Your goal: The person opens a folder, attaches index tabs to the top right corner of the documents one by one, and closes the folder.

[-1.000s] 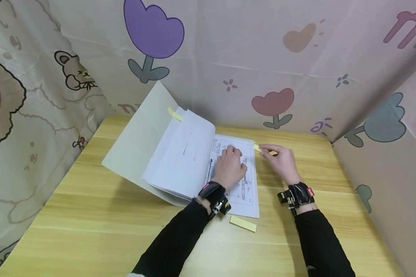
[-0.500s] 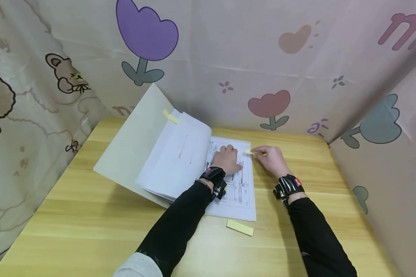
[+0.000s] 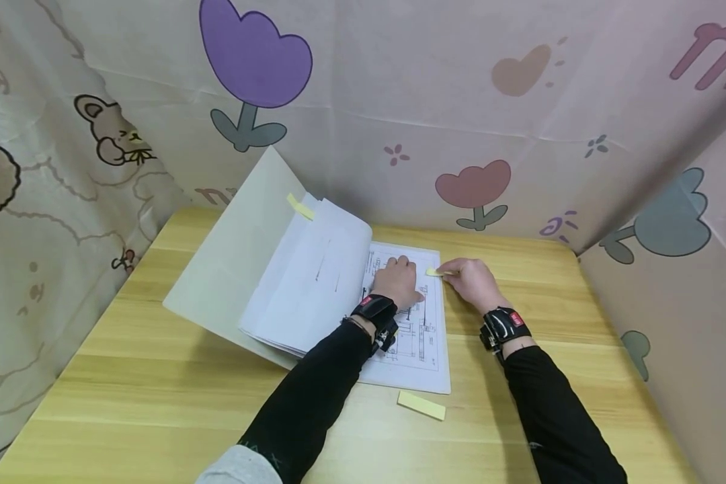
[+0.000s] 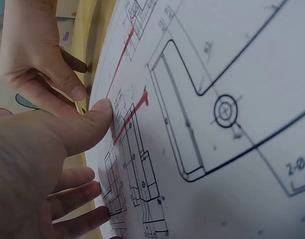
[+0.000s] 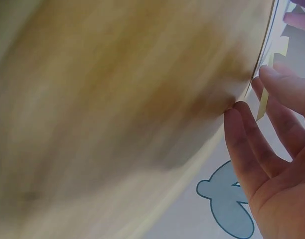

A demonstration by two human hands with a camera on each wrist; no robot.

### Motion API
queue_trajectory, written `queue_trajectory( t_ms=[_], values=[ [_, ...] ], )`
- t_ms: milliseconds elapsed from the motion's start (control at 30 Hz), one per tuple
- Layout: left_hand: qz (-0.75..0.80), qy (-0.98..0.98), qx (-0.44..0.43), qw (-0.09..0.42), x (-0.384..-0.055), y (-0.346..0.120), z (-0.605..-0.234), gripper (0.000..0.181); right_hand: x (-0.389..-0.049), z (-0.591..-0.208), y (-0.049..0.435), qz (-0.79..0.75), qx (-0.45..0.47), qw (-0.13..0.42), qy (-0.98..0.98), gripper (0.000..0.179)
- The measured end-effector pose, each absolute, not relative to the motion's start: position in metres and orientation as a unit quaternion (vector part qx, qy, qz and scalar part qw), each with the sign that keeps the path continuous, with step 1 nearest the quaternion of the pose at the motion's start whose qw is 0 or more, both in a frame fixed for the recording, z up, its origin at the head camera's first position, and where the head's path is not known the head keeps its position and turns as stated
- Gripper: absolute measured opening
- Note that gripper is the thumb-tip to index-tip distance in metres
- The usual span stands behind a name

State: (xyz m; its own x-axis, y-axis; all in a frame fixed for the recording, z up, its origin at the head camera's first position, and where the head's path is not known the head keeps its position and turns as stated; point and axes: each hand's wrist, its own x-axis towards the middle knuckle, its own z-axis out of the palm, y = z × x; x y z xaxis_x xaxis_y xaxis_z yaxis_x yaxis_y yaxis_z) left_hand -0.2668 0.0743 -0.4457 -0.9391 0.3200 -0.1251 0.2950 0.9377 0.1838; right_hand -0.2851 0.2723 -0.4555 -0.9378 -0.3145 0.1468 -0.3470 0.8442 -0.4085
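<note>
A bound document lies open on the table, its printed drawing page flat on the right side. My left hand rests on that page, holding it down with extended fingers; in the left wrist view the thumb touches the paper. At the page's right edge, my right hand pinches a yellow sticky note strip, whose far end lies over the paper. The right wrist view shows this strip between thumb and fingers, the other fingertips by the table edge of the page.
The pale cover leans up at the left, with turned white pages against it. Another yellow sticky strip sits near their top. A yellow sticky note pad lies in front of the document. A printed cloth hangs behind the table.
My right hand has moved left, bringing the sticky strip from beside the page to over its right edge. The left hand stays on the page, its wrist shifted slightly.
</note>
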Motion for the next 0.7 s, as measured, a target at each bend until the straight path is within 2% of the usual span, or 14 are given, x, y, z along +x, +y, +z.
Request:
queue_trajectory(
  t_ms=[700],
  values=[
    [0.08, 0.983, 0.147, 0.079, -0.269, 0.076, -0.449, 0.078, -0.282, -0.455, 0.261, 0.132, 0.182, 0.056, -0.973, 0.019]
  ],
)
